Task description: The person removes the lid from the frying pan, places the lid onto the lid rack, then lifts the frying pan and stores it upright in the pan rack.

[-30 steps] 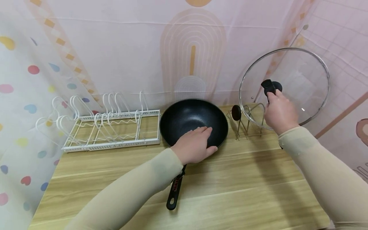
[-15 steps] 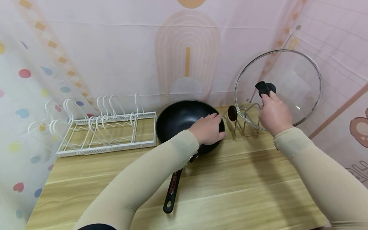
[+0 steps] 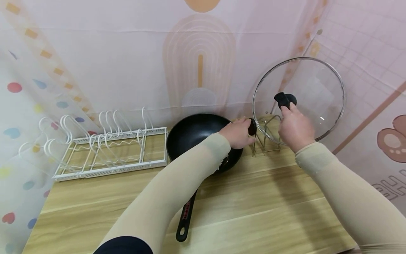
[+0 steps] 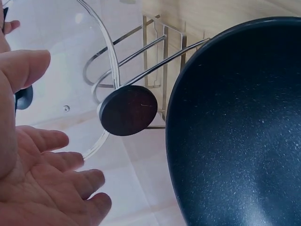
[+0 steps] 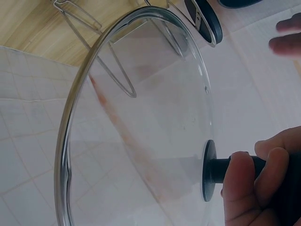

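My right hand (image 3: 296,127) grips the black knob (image 3: 284,100) of a large glass lid (image 3: 317,84) with a metal rim. The lid stands upright at a small wire rack (image 3: 272,150). Beside the lid, a dark round disc (image 4: 128,110) sits at the front of that rack. Over the right side of a black wok (image 3: 193,132), my left hand (image 3: 238,133) reaches beside the disc. In the left wrist view its fingers (image 4: 61,160) are spread, with nothing held, apart from the disc.
A white wire dish rack (image 3: 111,144) with several curved dividers stands left of the wok. The wok's handle (image 3: 186,220) points to the front of the wooden table (image 3: 247,215). Patterned curtains (image 3: 127,63) hang close behind and at the sides.
My left hand has moved right, from over the wok's middle to beside the disc. My right hand keeps hold of the lid's knob. The whole head view has shifted slightly.
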Demonstrator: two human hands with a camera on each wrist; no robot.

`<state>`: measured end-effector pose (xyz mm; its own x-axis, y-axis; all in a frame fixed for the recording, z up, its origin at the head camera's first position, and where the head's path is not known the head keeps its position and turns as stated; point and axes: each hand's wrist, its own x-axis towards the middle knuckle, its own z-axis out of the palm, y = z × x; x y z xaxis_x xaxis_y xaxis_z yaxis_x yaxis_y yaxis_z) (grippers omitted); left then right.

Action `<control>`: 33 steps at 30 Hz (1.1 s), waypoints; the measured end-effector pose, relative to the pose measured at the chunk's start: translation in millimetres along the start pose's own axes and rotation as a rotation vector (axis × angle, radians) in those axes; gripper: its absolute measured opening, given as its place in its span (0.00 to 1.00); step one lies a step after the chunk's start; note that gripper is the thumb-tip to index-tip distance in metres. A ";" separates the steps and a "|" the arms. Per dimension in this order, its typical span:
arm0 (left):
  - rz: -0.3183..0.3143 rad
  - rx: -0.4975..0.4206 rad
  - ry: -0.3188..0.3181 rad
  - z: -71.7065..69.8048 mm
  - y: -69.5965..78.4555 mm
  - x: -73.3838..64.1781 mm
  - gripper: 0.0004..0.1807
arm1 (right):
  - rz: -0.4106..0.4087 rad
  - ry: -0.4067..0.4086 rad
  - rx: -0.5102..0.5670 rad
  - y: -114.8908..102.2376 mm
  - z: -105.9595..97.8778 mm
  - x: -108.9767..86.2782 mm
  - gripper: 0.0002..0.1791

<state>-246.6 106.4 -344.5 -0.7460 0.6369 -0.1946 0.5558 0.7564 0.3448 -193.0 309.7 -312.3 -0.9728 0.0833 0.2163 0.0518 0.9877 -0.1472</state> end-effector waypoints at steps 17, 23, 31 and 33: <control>-0.022 0.068 -0.003 15.3 17.6 36.8 0.46 | 0.001 -0.037 -0.010 2.9 3.4 -9.8 0.27; -0.021 0.045 -0.014 22.6 27.2 46.0 0.46 | -0.017 0.002 -0.023 4.0 3.8 -16.0 0.27; -0.076 0.050 -0.043 31.4 23.5 49.8 0.44 | -0.018 -0.008 -0.022 1.9 4.8 -19.8 0.27; -0.075 0.057 -0.036 31.9 22.7 49.3 0.44 | -0.018 -0.007 -0.022 1.8 5.4 -20.3 0.27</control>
<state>-259.1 159.7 -375.6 -0.7734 0.5819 -0.2516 0.5192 0.8091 0.2754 -174.3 309.1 -322.1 -0.9752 0.0644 0.2120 0.0390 0.9918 -0.1217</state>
